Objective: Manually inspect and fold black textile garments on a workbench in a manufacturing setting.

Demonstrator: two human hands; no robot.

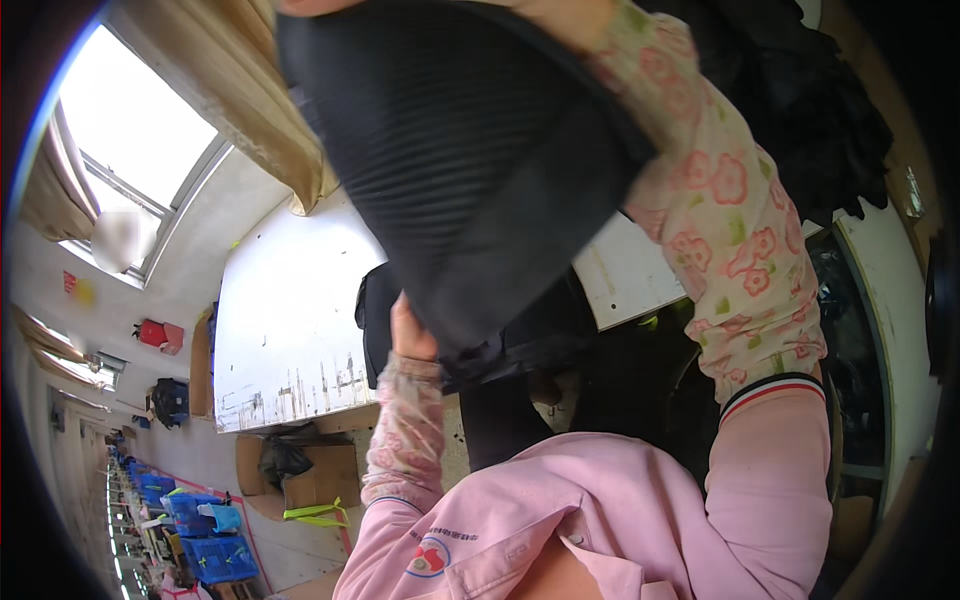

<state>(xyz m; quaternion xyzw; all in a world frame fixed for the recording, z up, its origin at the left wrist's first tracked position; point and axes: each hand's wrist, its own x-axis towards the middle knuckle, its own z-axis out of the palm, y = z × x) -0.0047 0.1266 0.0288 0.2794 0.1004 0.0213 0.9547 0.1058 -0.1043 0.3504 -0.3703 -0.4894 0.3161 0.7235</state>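
Your pink jacket front (560, 520) fills the near edge of the view, and both forearms rise out of it in floral over-sleeves. Your left hand (410, 330) reaches up to the lower left edge of a dark ribbed garment (460, 160), which hangs in the air in the middle of the picture, above a white table (290, 330). The fingers go behind the cloth, so you cannot tell whether they pinch it or only press against it. Your right arm (730, 230) runs up past the right side of the garment and the right hand is cut off at the top edge, out of sight, so its grip cannot be told either; the cloth looks to hang from up there.

Judging by how it drapes and folds at the lower end, the garment is soft, limp and fairly light, with a fine rib that should give some friction rather than slip. It will sag wherever it is unsupported, so take it by an edge or seam, two points well apart.

More dark clothing (800, 110) is piled far right. Blue crates (215, 545) stand far to the left on the floor, a cardboard box (320, 475) sits below the table, and a beige curtain (240, 90) hangs by the bright window (130, 130).
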